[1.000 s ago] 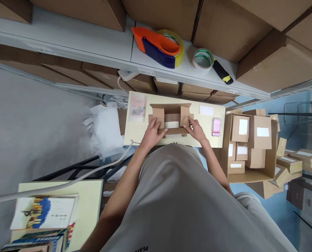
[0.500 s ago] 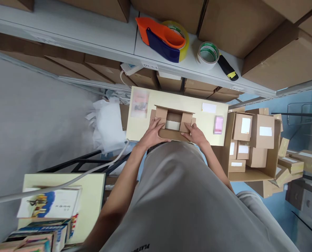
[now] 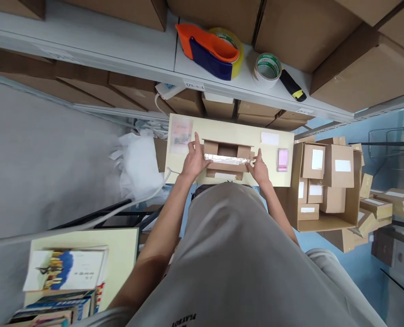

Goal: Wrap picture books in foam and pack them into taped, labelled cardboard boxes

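In the head view a small brown cardboard box (image 3: 226, 167) lies on the pale yellow table in front of my body, its top flaps standing apart. A shiny strip of clear tape (image 3: 226, 159) runs across the near part of the box, and a white label (image 3: 225, 175) shows on its near side. My left hand (image 3: 194, 160) is at the left end of the box, thumb tip against it and index finger stretched away. At the right end my right hand (image 3: 258, 168) touches the box with its thumb, index finger pointing forward.
On the shelf above lie an orange and blue tape dispenser (image 3: 209, 51), a tape roll (image 3: 267, 71) and a black-yellow cutter (image 3: 292, 85). A large carton (image 3: 341, 224) of labelled small boxes stands right. Books (image 3: 59, 306) lie lower left; a grey cable (image 3: 120, 217) crosses there.
The strip of clear tape and the white label have come into sight on the box's near part. Both hands have moved outward and forward on its ends, index fingers now stretched out.
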`<state>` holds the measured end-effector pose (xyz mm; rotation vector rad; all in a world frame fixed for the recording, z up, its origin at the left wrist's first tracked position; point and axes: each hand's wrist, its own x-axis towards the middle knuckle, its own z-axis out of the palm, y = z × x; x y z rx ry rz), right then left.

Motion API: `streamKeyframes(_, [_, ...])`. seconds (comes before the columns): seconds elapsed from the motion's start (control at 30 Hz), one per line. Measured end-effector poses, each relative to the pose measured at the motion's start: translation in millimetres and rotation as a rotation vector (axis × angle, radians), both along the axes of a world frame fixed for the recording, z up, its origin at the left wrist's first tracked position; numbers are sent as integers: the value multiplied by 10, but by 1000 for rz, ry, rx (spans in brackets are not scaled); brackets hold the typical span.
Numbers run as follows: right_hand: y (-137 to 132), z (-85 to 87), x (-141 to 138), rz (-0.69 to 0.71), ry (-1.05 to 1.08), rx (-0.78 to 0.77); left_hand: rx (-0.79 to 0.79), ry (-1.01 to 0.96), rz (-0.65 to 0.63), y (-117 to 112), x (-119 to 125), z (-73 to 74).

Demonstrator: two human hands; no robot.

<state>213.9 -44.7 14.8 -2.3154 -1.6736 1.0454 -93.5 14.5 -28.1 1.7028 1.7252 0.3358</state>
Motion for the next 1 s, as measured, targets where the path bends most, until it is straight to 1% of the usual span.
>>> streamKeyframes(0.13, [58, -73, -11, 21, 89, 169, 83, -38, -129, 18, 23, -49])
streamKeyframes(0.17, [59, -97, -10, 34, 111, 201, 102, -52, -136, 2, 16, -70])
streamKeyframes(0.23, [51, -164, -7, 39, 123, 231, 130, -93, -110, -50, -2, -128])
streamKeyframes(0.33, [31, -321, -6, -30, 132, 221, 157, -205, 1, -144, -10, -246])
streamKeyframes(0.43, [31, -501, -7, -157, 251, 207, 166, -324, 181, -197, 15, -385])
streamKeyframes(0.53, [49, -639, 13, -267, 380, 209, 107, -417, 385, -186, 34, -529])
streamKeyframes(0.57, [55, -672, 27, -290, 403, 212, 80, -457, 434, -175, 30, -574])
streamKeyframes(0.6, [61, -698, 43, -308, 418, 215, 51, -500, 468, -163, 22, -613])
streamKeyframes(0.67, [72, -737, 82, -332, 444, 211, -8, -571, 485, -145, -4, -671])
streamKeyframes(0.73, [87, -763, 122, -350, 483, 189, -51, -581, 472, -138, -24, -696])
streamKeyframes(0.8, [111, -779, 157, -357, 520, 160, -49, -541, 457, -138, -25, -688])
streamKeyframes(1.0, [214, -759, 174, -320, 514, 150, 29, -343, 405, -130, 41, -544])
